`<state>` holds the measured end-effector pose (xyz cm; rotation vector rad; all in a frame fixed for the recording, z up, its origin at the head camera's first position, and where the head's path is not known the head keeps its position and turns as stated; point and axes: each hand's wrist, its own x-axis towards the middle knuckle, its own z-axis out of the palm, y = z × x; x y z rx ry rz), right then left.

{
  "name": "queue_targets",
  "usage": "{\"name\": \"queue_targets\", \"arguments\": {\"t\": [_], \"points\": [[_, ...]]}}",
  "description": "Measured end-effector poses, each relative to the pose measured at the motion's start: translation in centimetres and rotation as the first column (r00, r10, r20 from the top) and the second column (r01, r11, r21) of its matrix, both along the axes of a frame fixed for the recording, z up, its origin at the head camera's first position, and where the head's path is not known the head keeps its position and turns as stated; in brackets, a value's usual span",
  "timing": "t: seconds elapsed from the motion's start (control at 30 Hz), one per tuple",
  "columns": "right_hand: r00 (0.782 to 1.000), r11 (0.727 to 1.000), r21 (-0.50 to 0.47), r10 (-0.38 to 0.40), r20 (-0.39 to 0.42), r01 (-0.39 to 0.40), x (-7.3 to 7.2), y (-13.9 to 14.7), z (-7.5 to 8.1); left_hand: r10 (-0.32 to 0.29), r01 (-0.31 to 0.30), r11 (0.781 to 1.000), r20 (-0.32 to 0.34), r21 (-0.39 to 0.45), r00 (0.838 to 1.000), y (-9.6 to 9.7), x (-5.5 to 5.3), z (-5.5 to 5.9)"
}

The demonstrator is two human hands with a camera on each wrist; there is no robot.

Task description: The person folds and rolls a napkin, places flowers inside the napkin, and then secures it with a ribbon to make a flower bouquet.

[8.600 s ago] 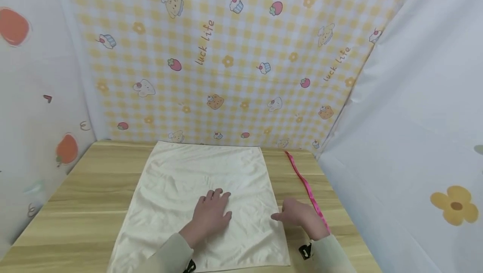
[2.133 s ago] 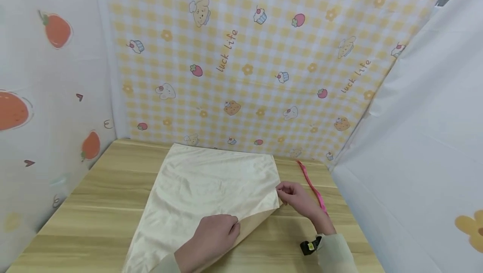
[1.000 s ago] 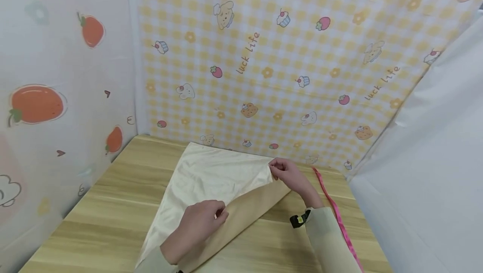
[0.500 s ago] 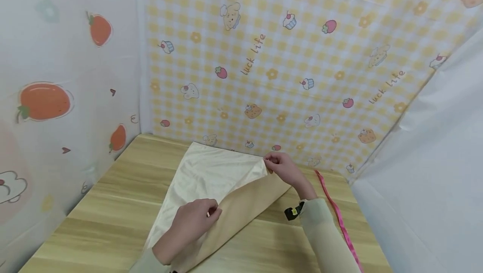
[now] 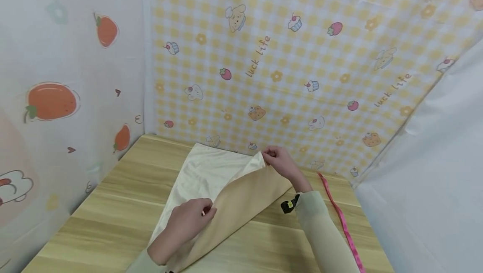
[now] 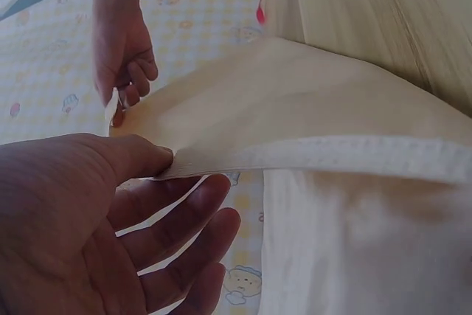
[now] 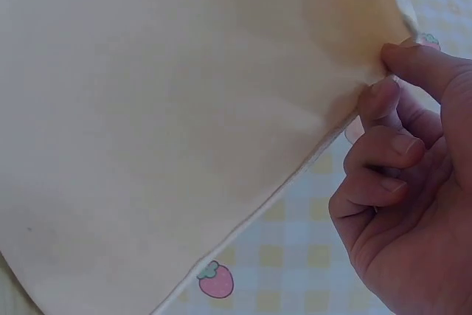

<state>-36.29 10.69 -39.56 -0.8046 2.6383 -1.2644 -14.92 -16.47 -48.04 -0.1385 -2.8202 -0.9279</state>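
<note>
Folding cream cloth (image 5: 211,172) diagonally on counter (image 5: 113,206), fold roughly half done.
Right hand (image 5: 281,165) pinching lifted corner near far edge of cloth, fingers (image 7: 383,101) curled on fabric; left hand (image 5: 188,220) gripping near hemmed edge, thumb on top, fingers (image 6: 184,219) underneath. Tan underside (image 5: 245,193) showing. Corner not yet laid down, crease not pressed. Pink tape (image 5: 341,222) lying to the right.

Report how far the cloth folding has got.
Done: the cloth lies on the table, its near right part lifted so the tan underside faces up. In hand: the right hand pinches one corner, held over the cloth's far edge; the left hand holds the hem in its grip. Left: the flap is not laid flat yet, and the pink ribbon lies untouched.
</note>
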Motion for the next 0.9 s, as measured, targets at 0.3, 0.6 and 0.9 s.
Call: {"name": "queue_targets", "arguments": {"t": [0.3, 0.6, 0.9], "points": [[1.000, 1.000, -0.023, 0.012, -0.012, -0.013, -0.6, -1.7, -0.6, 0.040, -0.040, 0.999, 0.005, -0.019, 0.999, -1.0, 0.2, 0.6], [0.994, 0.999, -0.035, 0.014, -0.109, -0.018, -1.3, -3.5, -0.6, 0.060, -0.060, 0.998, 0.015, -0.010, 0.998, -1.7, 0.1, 0.7], [0.993, 1.000, -0.028, 0.000, -0.120, -0.003, -2.1, -5.5, 0.1, 0.071, -0.072, 0.997, 0.046, 0.014, 0.996, -2.8, 0.0, 0.2]]}}
